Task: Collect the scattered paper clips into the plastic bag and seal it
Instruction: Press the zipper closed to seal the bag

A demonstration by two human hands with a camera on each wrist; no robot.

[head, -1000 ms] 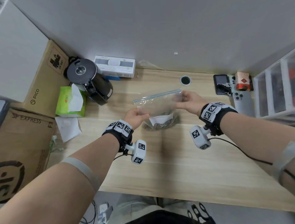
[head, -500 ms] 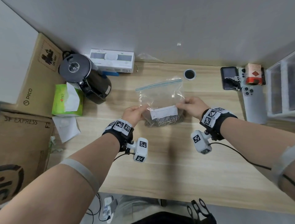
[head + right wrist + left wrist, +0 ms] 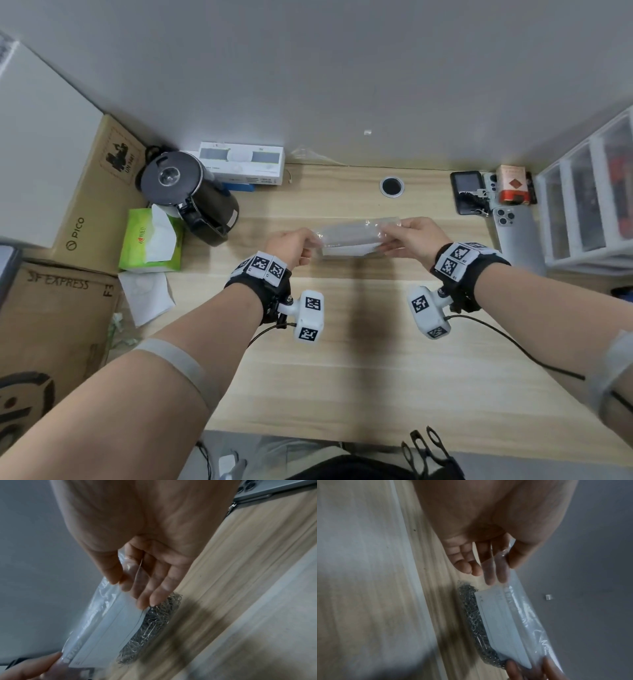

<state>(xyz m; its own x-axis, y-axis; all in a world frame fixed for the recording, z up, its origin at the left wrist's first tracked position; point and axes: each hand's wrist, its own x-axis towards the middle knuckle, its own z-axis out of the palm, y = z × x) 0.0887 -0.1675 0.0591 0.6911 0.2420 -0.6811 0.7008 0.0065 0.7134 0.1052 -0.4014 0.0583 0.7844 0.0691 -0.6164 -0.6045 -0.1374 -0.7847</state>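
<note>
- Wooden desk point(image 3: 342, 359) is lying under both hands.
- Left hand point(image 3: 291, 246) is pinching the plastic bag point(image 3: 352, 238) at its left edge.
- Right hand point(image 3: 416, 240) is pinching its right edge.
- Paper clips point(image 3: 154, 626) are sitting heaped inside the bag's bottom.

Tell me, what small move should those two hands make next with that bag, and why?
Probably run the fingers along the top strip to press it shut. The left hand and right hand each pinch one end of the plastic bag, and the paper clips already lie heaped inside; whether the strip is closed cannot be told.
</note>
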